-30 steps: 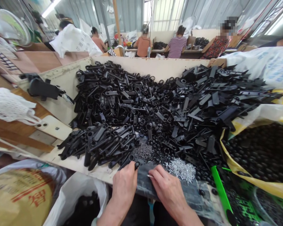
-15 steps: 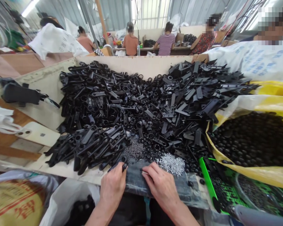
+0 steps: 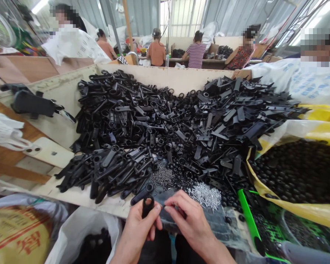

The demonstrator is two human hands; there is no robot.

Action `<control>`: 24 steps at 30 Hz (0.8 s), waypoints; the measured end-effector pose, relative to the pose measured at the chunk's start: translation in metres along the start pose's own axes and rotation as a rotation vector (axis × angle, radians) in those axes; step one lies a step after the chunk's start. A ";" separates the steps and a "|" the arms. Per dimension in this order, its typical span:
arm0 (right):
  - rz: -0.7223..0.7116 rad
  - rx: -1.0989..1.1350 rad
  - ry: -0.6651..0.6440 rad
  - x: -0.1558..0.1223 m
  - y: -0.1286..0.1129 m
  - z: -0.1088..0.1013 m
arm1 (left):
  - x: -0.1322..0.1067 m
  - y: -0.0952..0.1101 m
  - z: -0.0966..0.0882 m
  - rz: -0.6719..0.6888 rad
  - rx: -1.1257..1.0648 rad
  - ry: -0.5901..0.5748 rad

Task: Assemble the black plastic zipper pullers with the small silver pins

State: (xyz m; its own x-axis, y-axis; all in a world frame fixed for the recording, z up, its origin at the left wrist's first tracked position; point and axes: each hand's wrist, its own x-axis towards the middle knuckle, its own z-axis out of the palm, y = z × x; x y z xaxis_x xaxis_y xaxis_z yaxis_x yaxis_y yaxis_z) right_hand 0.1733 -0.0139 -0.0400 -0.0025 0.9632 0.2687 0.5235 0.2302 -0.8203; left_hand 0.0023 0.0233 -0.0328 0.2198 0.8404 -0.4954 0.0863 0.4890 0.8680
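My left hand (image 3: pixel 141 224) is closed round a black plastic piece with a ring-shaped end (image 3: pixel 146 210), its ring facing up between thumb and fingers. Close beside it, my right hand (image 3: pixel 189 219) pinches with thumb and forefinger; whatever sits at the fingertips is too small to make out. Both hands are over a dark work surface (image 3: pixel 228 231) at the bench's front edge. Just beyond my right fingers lies a heap of shiny silver pins (image 3: pixel 206 197). Duller small metal pieces (image 3: pixel 163 176) lie farther left, next to several black handle-like parts (image 3: pixel 112 176).
A large mound of black plastic parts (image 3: pixel 143 110) fills the bench, bounded by pale boards (image 3: pixel 178 75). At right are a yellow-edged bag of round black pieces (image 3: pixel 299 172) and a green tray (image 3: pixel 246 212). A phone (image 3: pixel 51 152) lies left. A co-worker's hand (image 3: pixel 242 74) rests behind the mound.
My left hand has turned and come closer to my right, so the black piece's ring end now shows. My right hand keeps its pinch. The view has shifted slightly left.
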 end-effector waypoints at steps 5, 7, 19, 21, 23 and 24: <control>-0.057 -0.039 -0.014 0.001 -0.007 -0.002 | -0.005 0.002 0.003 0.029 0.014 -0.044; -0.061 -0.048 -0.016 -0.001 -0.007 -0.003 | -0.005 0.000 0.002 0.040 0.040 -0.057; 0.185 0.224 -0.012 -0.020 -0.007 -0.005 | -0.011 0.003 0.002 -0.132 -0.124 -0.280; 0.225 0.252 0.041 -0.024 -0.006 -0.005 | -0.012 0.003 0.008 -0.188 -0.204 -0.268; 0.208 0.226 0.091 -0.028 -0.004 -0.006 | -0.011 0.000 0.016 -0.260 -0.298 -0.243; 0.181 0.202 0.106 -0.030 -0.003 -0.007 | -0.010 -0.002 0.020 -0.299 -0.349 -0.231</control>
State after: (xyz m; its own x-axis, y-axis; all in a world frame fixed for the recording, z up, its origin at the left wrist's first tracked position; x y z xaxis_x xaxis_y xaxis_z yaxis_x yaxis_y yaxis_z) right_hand 0.1778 -0.0443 -0.0426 0.1704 0.9736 0.1517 0.3269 0.0894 -0.9408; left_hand 0.0196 0.0088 -0.0286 0.4471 0.5975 -0.6656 -0.1429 0.7823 0.6063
